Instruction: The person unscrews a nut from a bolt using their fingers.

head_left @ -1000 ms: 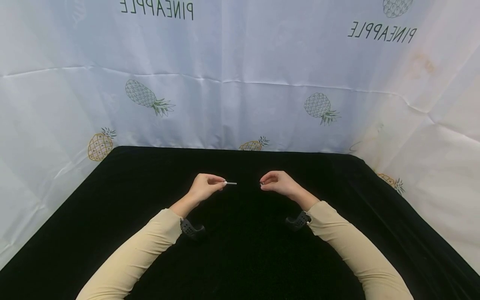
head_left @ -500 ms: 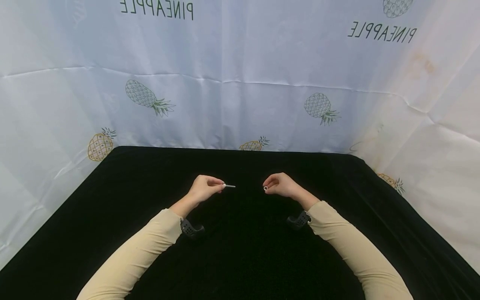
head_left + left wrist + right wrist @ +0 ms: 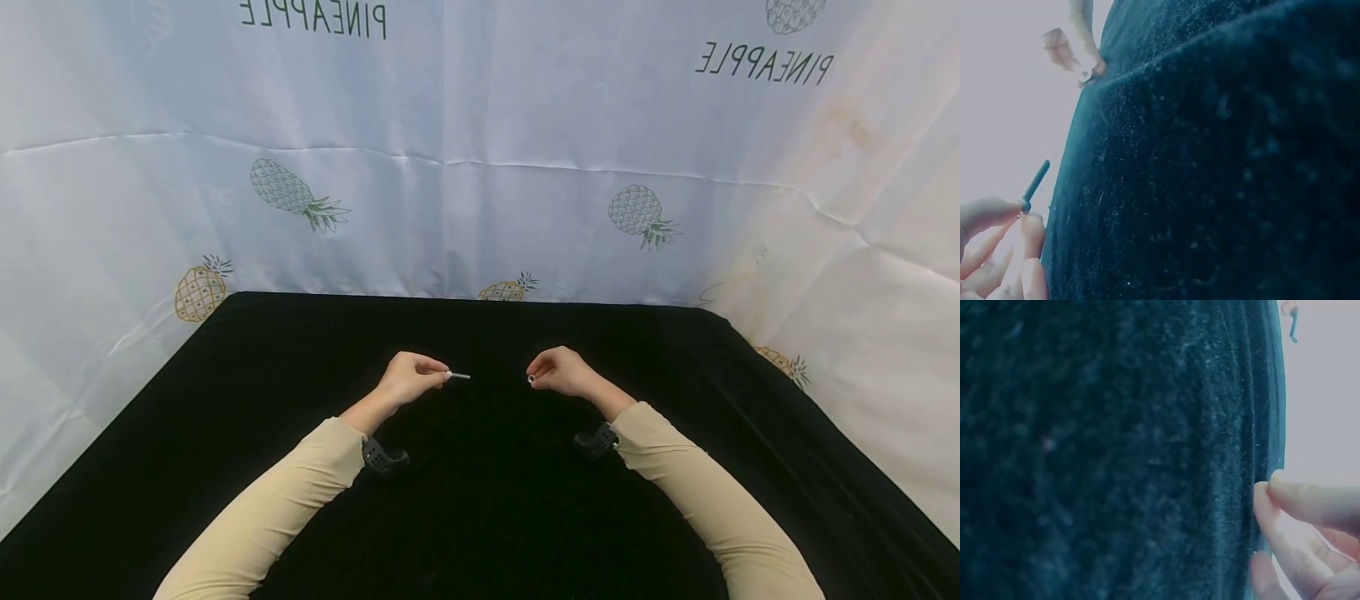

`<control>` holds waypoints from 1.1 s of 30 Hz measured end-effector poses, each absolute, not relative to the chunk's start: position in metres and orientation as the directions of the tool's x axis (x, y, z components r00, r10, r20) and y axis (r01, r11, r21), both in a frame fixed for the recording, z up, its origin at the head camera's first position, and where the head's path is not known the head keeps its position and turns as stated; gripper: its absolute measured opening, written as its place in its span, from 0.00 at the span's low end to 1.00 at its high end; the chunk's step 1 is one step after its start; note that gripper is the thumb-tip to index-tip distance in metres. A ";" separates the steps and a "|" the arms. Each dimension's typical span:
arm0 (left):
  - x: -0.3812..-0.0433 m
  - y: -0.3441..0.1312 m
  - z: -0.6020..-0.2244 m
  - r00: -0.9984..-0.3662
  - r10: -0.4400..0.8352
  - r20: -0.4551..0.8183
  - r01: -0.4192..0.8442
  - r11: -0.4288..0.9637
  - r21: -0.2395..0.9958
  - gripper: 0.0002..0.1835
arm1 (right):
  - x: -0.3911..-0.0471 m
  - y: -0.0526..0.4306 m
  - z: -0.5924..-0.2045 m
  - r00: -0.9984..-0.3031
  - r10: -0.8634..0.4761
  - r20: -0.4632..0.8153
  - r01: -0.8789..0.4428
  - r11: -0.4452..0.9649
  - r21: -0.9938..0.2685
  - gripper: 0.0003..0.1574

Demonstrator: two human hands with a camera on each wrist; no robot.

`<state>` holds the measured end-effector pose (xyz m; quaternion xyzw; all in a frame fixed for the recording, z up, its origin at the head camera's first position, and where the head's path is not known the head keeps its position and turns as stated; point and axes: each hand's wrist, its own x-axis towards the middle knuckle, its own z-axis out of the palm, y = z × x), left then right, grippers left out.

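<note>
Between thumb and fingertips my left hand [image 3: 408, 377] pinches a bolt [image 3: 461, 376] by its head end. The bolt's thin grey shank points right, toward the other hand, in the head view; in the left wrist view the bolt [image 3: 1037, 184] sticks out past the fingertips. My right hand [image 3: 564, 372] pinches a small ring-shaped metal nut [image 3: 531, 378] whose hole shows in the head view. A gap separates bolt and nut. The right wrist view shows thumb and forefinger [image 3: 1266, 503] pressed together, with the nut hidden there. Both hands hover over black cloth.
Black cloth [image 3: 480, 500] covers the table under both arms. A pale curtain [image 3: 480, 225] printed with pineapples hangs behind and at the sides. Each wrist carries a dark strap-on mount, the left mount [image 3: 382, 457] and the right mount [image 3: 596, 442].
The right hand has shifted slightly right and down, and the nut has turned to show its hole. The left hand has dipped slightly, the bolt's free end tilting down. The gap has widened a little.
</note>
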<state>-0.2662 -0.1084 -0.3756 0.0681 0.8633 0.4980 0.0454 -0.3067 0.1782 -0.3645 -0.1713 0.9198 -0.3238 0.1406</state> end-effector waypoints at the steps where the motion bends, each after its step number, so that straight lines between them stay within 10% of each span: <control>1: -0.266 -0.108 -0.376 -0.986 0.163 -0.012 0.072 0.496 0.865 0.10 | -0.307 0.178 -0.365 -0.903 -0.404 -0.149 -0.224 0.736 -0.638 0.12; 33: -0.265 -0.109 -0.380 -0.979 0.200 0.024 0.142 0.598 0.789 0.09 | -0.305 0.181 -0.366 -0.896 -0.404 -0.186 -0.228 0.777 -0.587 0.09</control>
